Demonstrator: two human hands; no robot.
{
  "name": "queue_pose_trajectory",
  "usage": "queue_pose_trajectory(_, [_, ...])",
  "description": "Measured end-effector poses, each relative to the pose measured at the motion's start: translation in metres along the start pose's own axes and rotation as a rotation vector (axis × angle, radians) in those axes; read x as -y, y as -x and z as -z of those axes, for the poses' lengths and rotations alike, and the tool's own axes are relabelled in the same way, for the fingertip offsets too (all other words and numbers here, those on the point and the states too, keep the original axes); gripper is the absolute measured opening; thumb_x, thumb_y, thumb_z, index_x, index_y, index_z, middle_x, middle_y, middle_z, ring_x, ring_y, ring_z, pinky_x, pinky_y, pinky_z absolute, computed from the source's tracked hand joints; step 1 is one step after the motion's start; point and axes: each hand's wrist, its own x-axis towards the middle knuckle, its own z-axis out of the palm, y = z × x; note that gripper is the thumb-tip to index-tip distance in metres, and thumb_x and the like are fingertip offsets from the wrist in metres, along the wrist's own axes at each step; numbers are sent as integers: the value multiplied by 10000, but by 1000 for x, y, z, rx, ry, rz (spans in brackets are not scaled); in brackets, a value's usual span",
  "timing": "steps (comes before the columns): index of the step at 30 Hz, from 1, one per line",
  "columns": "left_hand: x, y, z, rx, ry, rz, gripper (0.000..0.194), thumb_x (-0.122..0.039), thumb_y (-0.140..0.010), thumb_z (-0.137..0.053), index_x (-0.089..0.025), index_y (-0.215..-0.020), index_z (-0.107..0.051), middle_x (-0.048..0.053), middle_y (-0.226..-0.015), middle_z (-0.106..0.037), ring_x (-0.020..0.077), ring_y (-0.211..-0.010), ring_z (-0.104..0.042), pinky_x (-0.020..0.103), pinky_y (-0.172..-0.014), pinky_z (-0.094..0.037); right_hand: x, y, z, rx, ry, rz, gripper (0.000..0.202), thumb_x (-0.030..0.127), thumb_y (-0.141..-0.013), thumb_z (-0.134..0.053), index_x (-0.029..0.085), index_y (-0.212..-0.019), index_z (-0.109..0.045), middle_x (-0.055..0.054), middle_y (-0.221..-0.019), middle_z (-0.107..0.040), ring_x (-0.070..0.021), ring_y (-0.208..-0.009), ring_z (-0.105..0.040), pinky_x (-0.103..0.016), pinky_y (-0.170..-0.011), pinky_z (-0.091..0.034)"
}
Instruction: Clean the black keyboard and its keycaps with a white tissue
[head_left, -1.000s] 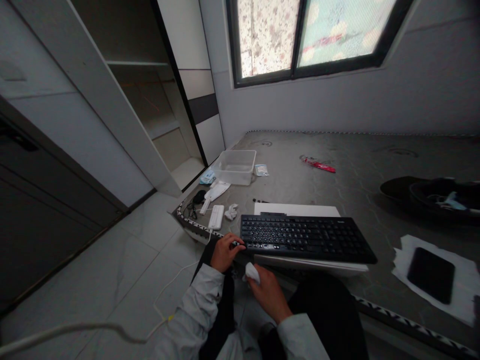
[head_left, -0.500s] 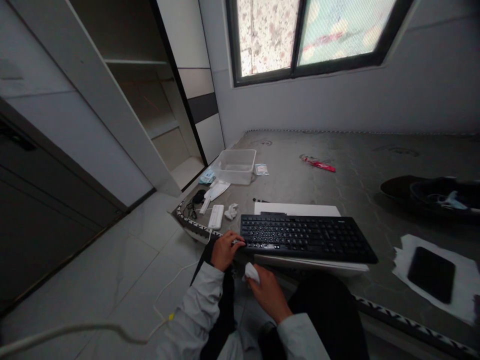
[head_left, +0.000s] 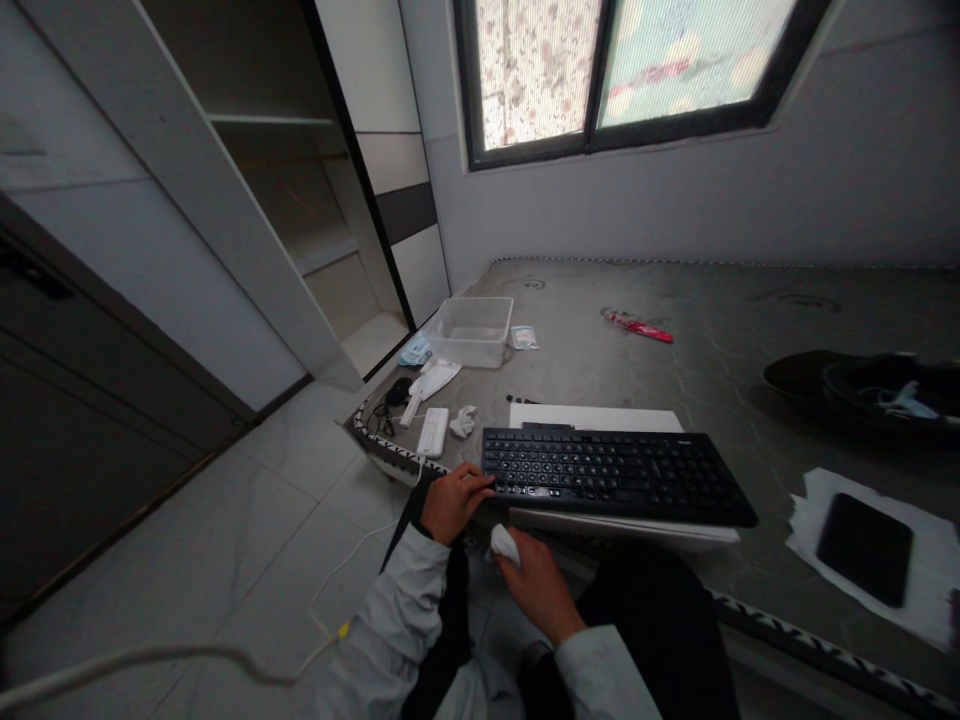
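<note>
A black full-size keyboard (head_left: 615, 475) rests tilted on a white box (head_left: 630, 417), its front edge toward me. At the keyboard's front left corner is my left hand (head_left: 452, 502), thumb and fingers closed on that corner. Just below the keyboard's front edge, my right hand (head_left: 538, 585) grips a crumpled white tissue (head_left: 504, 544) between thumb and fingers. The tissue is apart from the keys. Its lower part and the fingertips behind it are hidden.
Left of the keyboard lie a crumpled tissue (head_left: 463, 421), a white power bank (head_left: 433, 433) with a cable, and a clear plastic bin (head_left: 472, 345). A red packet (head_left: 639, 326) is farther back. At right are a black phone (head_left: 865, 549) on white paper and a black cap (head_left: 810, 370).
My left hand's fingers have shifted slightly to the right, further onto the keyboard's corner. My right hand stays almost still with the tissue.
</note>
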Motion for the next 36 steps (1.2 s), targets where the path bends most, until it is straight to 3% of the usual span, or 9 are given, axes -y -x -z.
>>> queue_pose_trajectory(11, [6,3,0,70,-152,-50,297,-365,-904,-521,-339,-1170,-651,43,-1085,-707,164,-825,-676,233,-674,-488,-2,0,0,21,10,-14,212,260,-826,-476,180,-928,-643,-105,-930,-720,-256,-891,-665,-320,-785,-464])
queue_pose_trajectory(18, [10,3,-2,-13,-67,-84,254,-351,-882,-562,-335,-1103,-687,29,-1024,-718,159,-766,-675,217,-617,-474,0,1,2,2,1,-17,264,260,-826,-472,164,-999,-647,-118,-983,-719,-261,-939,-664,-321,-822,-464])
queue_pose_trajectory(23, [12,5,-4,11,-116,-123,284,-352,-905,-522,-342,-1149,-667,34,-1047,-720,170,-769,-680,234,-617,-477,2,2,3,13,10,-7,234,272,-829,-469,175,-935,-653,-101,-926,-722,-248,-894,-669,-302,-780,-465])
queue_pose_trajectory(30, [17,7,-12,-32,26,-22,257,-353,-880,-568,-358,-1100,-700,30,-1032,-689,138,-751,-652,248,-695,-492,1,1,1,16,1,-7,242,253,-828,-470,167,-968,-648,-108,-953,-717,-250,-909,-663,-310,-796,-465])
queue_pose_trajectory(36, [13,6,-24,-150,365,213,255,-406,-807,-649,-246,-969,-765,36,-844,-621,141,-727,-592,244,-648,-469,-7,-2,-5,-31,-18,-3,259,200,-796,-467,163,-987,-637,-115,-972,-707,-243,-925,-656,-320,-829,-475])
